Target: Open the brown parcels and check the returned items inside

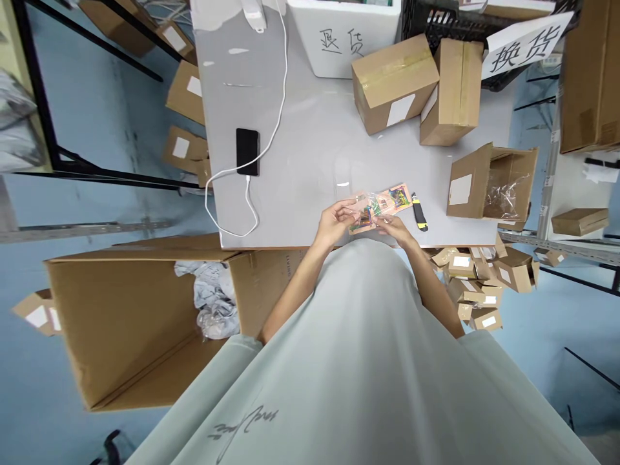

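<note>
Both hands are at the table's front edge, around a colourful item in clear plastic (362, 218). My left hand (335, 223) pinches its left side, and my right hand (393, 228) has its fingers closed on its right side. Just beyond my right hand lies an orange-edged colourful packet (398, 197), partly overlapped by the clear plastic. A black and yellow utility knife (419, 212) rests to the right of the packet, touching neither hand.
A phone (247, 152) with a white cable lies at the left. Two closed cartons (394, 81) stand at the back, near a white bin (343, 39). An open carton (467, 187) is at the right. A large open box (135, 329) stands below the table's left side.
</note>
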{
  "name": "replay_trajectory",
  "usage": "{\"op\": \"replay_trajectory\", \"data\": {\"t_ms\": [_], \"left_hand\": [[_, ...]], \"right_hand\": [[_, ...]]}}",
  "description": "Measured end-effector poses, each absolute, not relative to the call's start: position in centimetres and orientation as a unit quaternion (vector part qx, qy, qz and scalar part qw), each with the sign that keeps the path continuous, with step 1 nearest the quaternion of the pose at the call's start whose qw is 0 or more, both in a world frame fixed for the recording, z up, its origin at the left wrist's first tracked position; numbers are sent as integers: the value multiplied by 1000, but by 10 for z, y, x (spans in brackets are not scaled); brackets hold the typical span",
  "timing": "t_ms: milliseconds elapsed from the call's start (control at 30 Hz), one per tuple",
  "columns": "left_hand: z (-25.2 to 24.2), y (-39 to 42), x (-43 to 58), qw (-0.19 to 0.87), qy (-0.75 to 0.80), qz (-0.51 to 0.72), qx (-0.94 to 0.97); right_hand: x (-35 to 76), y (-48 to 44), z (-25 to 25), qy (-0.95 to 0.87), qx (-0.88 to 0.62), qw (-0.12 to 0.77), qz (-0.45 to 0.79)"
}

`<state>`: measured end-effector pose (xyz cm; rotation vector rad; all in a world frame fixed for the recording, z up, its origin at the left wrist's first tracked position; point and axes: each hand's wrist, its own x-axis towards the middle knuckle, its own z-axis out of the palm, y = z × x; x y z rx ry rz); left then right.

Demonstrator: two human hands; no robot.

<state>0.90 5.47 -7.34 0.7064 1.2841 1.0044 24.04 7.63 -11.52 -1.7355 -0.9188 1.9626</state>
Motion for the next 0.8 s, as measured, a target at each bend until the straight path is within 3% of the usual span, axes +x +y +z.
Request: {"op": "replay_trajectory", "data": {"t_ms": [367, 667, 800], "left_hand": [[-69, 79, -64, 533, 647, 460, 292], [-45, 64, -45, 618, 569, 474, 264], [-38, 59, -40, 561, 572, 502, 325]], "right_hand": [[268, 76, -128, -400, -628, 210, 634], [266, 79, -123, -415, -605, 259, 628], [264, 83, -122, -428, -618, 258, 607]]}}
